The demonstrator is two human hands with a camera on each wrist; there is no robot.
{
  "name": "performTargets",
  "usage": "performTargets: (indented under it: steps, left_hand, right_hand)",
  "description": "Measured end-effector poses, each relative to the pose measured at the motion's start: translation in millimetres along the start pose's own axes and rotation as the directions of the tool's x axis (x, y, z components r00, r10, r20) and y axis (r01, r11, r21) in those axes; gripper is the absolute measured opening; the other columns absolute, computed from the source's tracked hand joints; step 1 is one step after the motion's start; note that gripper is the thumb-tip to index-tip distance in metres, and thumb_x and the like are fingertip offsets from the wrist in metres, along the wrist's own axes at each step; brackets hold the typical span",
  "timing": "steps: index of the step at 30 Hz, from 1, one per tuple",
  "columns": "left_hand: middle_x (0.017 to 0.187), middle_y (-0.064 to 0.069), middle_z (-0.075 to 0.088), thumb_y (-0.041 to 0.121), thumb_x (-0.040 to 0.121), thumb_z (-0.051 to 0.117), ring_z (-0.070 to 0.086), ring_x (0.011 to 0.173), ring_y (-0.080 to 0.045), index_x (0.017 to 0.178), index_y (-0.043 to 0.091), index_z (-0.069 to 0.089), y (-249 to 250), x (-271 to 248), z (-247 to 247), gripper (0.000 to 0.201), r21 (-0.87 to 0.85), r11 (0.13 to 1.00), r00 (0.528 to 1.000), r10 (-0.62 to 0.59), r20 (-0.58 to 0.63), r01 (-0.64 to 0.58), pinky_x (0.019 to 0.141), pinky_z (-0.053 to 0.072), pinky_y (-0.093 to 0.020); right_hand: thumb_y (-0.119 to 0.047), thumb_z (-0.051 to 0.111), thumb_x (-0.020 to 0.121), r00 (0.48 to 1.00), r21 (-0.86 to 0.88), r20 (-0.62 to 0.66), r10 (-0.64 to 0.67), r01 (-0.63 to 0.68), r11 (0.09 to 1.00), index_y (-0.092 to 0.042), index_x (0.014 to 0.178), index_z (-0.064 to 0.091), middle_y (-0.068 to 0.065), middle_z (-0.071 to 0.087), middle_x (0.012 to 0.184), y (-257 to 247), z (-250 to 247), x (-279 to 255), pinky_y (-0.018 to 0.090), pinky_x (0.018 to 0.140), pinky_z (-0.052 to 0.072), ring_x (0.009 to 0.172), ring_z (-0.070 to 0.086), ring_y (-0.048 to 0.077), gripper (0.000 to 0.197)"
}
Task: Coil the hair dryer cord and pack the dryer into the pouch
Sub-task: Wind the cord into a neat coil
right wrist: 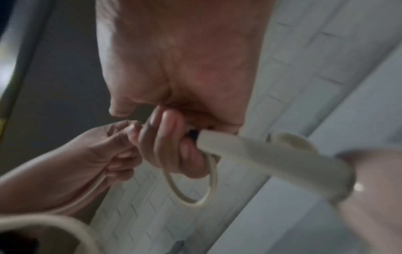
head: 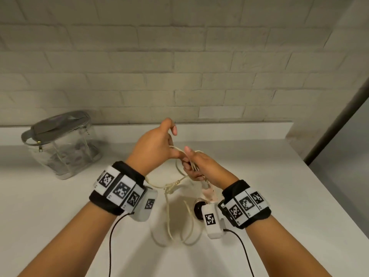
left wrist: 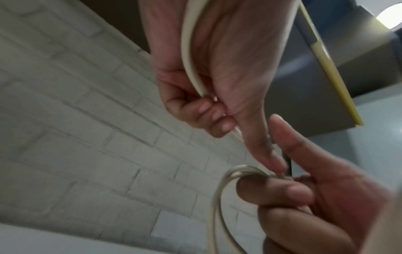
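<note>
Both hands are raised over the white counter point(head: 60, 216) with the cream cord point(head: 172, 185) between them. My left hand point(head: 157, 144) grips one strand, which runs across its palm under curled fingers point(left wrist: 202, 110). My right hand point(head: 197, 166) grips the hair dryer point(head: 208, 193) by its pale handle point(right wrist: 261, 154), with several cord loops point(right wrist: 195, 199) caught in its curled fingers point(right wrist: 169, 137). The dryer hangs below that hand, dark end down. More cord point(head: 187, 226) dangles toward the counter. The clear pouch point(head: 60, 144) with its grey top stands upright at far left.
A pale brick wall point(head: 179, 66) backs the counter. The counter's right edge point(head: 327, 196) drops off beside a dark vertical frame point(head: 339, 116). Black cables run from both wrist cameras toward me.
</note>
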State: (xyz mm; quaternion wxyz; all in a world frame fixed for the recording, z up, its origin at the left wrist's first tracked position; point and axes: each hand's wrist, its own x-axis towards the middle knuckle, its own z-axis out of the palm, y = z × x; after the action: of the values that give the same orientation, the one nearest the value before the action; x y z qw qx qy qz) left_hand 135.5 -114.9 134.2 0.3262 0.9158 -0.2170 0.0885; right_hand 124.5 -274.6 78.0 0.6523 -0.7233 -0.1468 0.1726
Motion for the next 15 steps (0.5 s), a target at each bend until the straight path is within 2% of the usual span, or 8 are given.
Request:
performTargets:
  steps: [3, 4, 6, 9, 12, 13, 14, 15]
  left_hand:
    - [0.052, 0.003, 0.05, 0.019, 0.065, 0.081, 0.039, 0.041, -0.006, 0.097, 0.022, 0.037, -1, 8, 4, 0.055, -0.363, 0.929, 0.98, 0.004, 0.199, 0.07, 0.045, 0.035, -0.019]
    - [0.052, 0.006, 0.048, 0.012, 0.068, 0.078, 0.039, 0.042, -0.004, 0.102, 0.023, 0.038, -5, 7, 6, 0.053, -0.474, 0.87, 0.957, 0.01, 0.291, 0.136, 0.043, 0.036, -0.017]
    - [0.058, 0.007, 0.05, -0.002, 0.07, 0.073, 0.047, 0.05, -0.005, 0.116, 0.026, 0.04, -18, -1, 8, 0.063, -0.608, 0.743, 0.872, 0.069, 0.484, 0.279, 0.045, 0.043, -0.018]
    - [0.064, 0.008, 0.057, -0.01, 0.069, 0.069, 0.055, 0.062, -0.007, 0.129, 0.025, 0.037, -41, -16, 5, 0.076, -0.623, 0.676, 0.738, 0.171, 0.652, 0.394, 0.062, 0.049, -0.019]
    - [0.063, 0.01, 0.053, -0.005, 0.07, 0.069, 0.052, 0.064, -0.004, 0.124, 0.013, 0.05, -56, -25, 0, 0.06, -0.521, 0.743, 0.651, 0.153, 0.743, 0.419, 0.069, 0.046, -0.015]
    - [0.064, 0.011, 0.054, -0.003, 0.071, 0.069, 0.052, 0.065, -0.003, 0.118, 0.011, 0.055, -62, -25, -3, 0.05, -0.481, 0.776, 0.65, 0.123, 0.75, 0.408, 0.07, 0.046, -0.015]
    - [0.065, 0.012, 0.055, -0.004, 0.073, 0.068, 0.052, 0.066, -0.002, 0.109, 0.011, 0.061, -68, -25, -5, 0.04, -0.45, 0.806, 0.68, 0.082, 0.728, 0.385, 0.072, 0.046, -0.015]
    - [0.065, 0.012, 0.058, -0.005, 0.075, 0.066, 0.054, 0.066, -0.001, 0.099, 0.014, 0.064, -74, -24, -7, 0.03, -0.423, 0.838, 0.75, 0.026, 0.661, 0.345, 0.073, 0.046, -0.017]
  right_hand:
    - [-0.066, 0.039, 0.077, 0.997, 0.176, -0.064, 0.048, -0.036, 0.984, -0.02, 0.051, 0.035, -0.01, 0.025, 0.038, -1, -6, -4, 0.022, 0.038, 0.014, 0.035, 0.015, 0.008, 0.052]
    - [-0.064, 0.041, 0.077, 0.991, 0.232, -0.114, 0.066, -0.039, 0.972, -0.022, 0.048, 0.035, -0.01, 0.024, 0.037, 1, -12, -5, 0.022, 0.039, 0.014, 0.034, 0.015, 0.008, 0.052]
    - [-0.062, 0.045, 0.079, 0.976, 0.345, -0.199, 0.089, -0.015, 0.938, -0.023, 0.046, 0.034, -0.009, 0.024, 0.037, 6, -27, -7, 0.022, 0.039, 0.014, 0.034, 0.016, 0.009, 0.052]
    - [-0.063, 0.055, 0.071, 0.967, 0.376, -0.246, 0.058, 0.04, 0.926, -0.022, 0.049, 0.036, -0.01, 0.025, 0.038, 10, -43, -10, 0.021, 0.039, 0.016, 0.034, 0.017, 0.008, 0.051]
    - [-0.055, 0.073, 0.058, 0.975, 0.371, -0.223, -0.009, 0.093, 0.924, -0.018, 0.063, 0.052, -0.013, 0.027, 0.039, 14, -45, -11, 0.017, 0.036, 0.017, 0.033, 0.02, 0.004, 0.043]
    - [-0.048, 0.079, 0.058, 0.972, 0.371, -0.232, -0.031, 0.118, 0.921, -0.014, 0.071, 0.055, -0.014, 0.028, 0.039, 16, -47, -11, 0.016, 0.035, 0.019, 0.033, 0.02, 0.003, 0.044]
    - [-0.04, 0.081, 0.06, 0.969, 0.361, -0.245, -0.041, 0.131, 0.924, -0.011, 0.076, 0.056, -0.013, 0.029, 0.04, 17, -50, -11, 0.016, 0.035, 0.019, 0.033, 0.02, 0.003, 0.042]
    - [-0.032, 0.081, 0.064, 0.968, 0.339, -0.249, -0.041, 0.126, 0.932, -0.011, 0.077, 0.056, -0.013, 0.029, 0.041, 17, -52, -13, 0.017, 0.036, 0.018, 0.034, 0.02, 0.004, 0.035]
